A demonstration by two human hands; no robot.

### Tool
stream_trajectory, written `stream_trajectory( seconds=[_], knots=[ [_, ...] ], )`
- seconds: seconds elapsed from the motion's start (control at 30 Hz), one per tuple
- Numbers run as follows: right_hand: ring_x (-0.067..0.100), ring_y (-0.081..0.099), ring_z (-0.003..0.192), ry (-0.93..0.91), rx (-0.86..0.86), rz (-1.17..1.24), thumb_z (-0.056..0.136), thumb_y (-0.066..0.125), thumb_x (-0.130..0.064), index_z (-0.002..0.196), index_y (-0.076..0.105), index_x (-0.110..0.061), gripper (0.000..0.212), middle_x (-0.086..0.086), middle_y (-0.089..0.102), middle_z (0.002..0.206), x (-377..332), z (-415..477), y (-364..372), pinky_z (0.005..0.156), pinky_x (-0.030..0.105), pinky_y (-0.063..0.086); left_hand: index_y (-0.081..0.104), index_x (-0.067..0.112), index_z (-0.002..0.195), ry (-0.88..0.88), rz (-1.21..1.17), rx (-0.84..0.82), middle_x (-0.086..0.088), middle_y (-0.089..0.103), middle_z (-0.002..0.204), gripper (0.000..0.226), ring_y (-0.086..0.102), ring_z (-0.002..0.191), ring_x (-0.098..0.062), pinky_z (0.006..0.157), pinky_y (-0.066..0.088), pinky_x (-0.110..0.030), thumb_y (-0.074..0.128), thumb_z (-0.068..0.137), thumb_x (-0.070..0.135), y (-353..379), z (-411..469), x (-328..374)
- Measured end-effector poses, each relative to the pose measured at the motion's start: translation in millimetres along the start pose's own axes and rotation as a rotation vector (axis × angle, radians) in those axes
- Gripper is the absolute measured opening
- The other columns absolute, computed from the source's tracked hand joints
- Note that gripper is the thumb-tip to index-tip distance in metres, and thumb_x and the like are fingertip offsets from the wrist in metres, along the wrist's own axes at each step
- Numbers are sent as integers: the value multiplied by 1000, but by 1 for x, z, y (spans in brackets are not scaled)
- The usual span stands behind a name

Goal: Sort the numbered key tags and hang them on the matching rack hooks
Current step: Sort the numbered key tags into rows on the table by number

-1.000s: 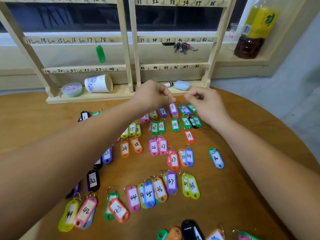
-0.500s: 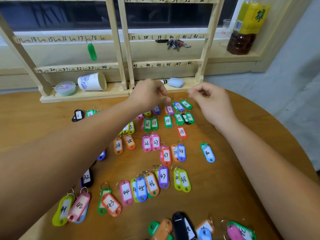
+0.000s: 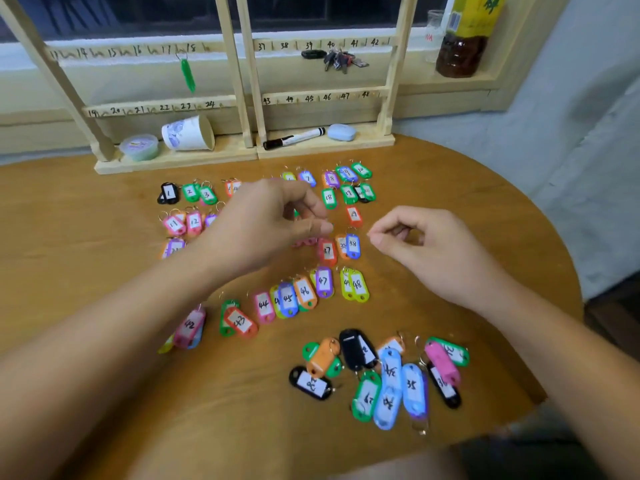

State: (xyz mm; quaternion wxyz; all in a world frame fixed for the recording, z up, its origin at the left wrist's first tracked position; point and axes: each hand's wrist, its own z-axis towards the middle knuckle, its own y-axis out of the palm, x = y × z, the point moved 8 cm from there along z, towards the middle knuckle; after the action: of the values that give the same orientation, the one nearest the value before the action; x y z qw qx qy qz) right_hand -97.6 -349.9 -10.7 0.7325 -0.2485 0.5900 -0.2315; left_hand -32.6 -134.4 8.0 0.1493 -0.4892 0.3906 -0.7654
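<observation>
Above table (image 3: 86,216) centre: left hand (image 3: 266,226), right hand (image 3: 426,251) apart, thumbs meeting forefingers; pinched item, if any, unclear. Key tags (image 3: 391,375) heaped near front edge.

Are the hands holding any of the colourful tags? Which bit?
Nothing that shows. The left hand and right hand hover above the key tags with fingertips curled together, but no tag or ring is seen in either grip.

Glossy plastic key tags (image 3: 324,281) lie on a smooth wooden table (image 3: 433,188).
</observation>
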Motion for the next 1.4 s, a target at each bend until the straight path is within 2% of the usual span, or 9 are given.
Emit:
stream_trajectory(
  seconds=[0.1,0.33,0.6,0.77,0.93,1.0,1.17,1.27,1.4],
  knots=[
    [8,63,95,23,11,-67,96,76,-26,91,78,-31,7,-18,71,92,-1,-39,-9,77,12,39,76,38,90,37,-29,-86,16,75,87,12,65,81,-11,76,53,-36,85,85,44,11,-32,14],
    [5,60,94,90,32,-283,90,79,-33,92,73,-36,7,-19,68,89,2,-117,-21,87,25,46,76,35,96,137,-39,-185,20,72,92,17,68,89,-10,76,51,-22,88,84,40,35,-93,36],
    [5,56,89,244,101,-313,83,81,-45,85,66,-34,18,-16,62,88,17,-164,-14,77,37,52,76,39,98,88,-37,-235,19,69,98,27,65,90,-13,72,48,-18,85,76,52,39,-142,18],
    [4,56,87,258,158,-313,82,86,-39,85,67,-34,20,-14,63,87,16,-165,-8,73,35,52,77,39,97,36,-56,-255,14,69,98,27,65,96,-14,77,51,-23,85,76,54,40,-151,13],
    [5,59,83,273,162,-260,85,85,-25,81,71,-32,16,-14,67,83,22,-164,-7,68,21,48,76,37,92,6,-49,-265,17,69,96,20,65,92,-14,76,52,-26,91,79,37,43,-152,15],
    [6,60,80,275,164,-266,86,85,-22,80,72,-30,17,-13,67,80,25,-164,-8,65,21,48,76,35,92,-18,-59,-277,19,69,96,21,65,91,-14,73,53,-26,92,80,33,44,-152,16],
    [4,65,72,331,226,24,90,83,-38,87,81,-30,9,-12,75,78,24,-164,-15,64,19,52,75,34,94,-112,-88,-325,18,71,94,25,67,85,-11,66,52,-19,94,79,28,46,-150,8],
    [9,66,67,342,194,290,88,79,-35,99,83,-24,16,-3,80,82,17,-158,-14,61,21,50,76,36,92,-106,-70,-352,18,72,92,19,68,87,-11,66,52,-17,91,82,30,43,-150,7],
    [17,66,66,343,126,439,98,73,-23,107,82,-17,14,8,80,87,6,-140,-6,59,33,49,79,34,90,-128,-142,-341,13,77,87,11,70,82,-10,70,53,-20,87,83,39,32,-145,5]
  ],
)
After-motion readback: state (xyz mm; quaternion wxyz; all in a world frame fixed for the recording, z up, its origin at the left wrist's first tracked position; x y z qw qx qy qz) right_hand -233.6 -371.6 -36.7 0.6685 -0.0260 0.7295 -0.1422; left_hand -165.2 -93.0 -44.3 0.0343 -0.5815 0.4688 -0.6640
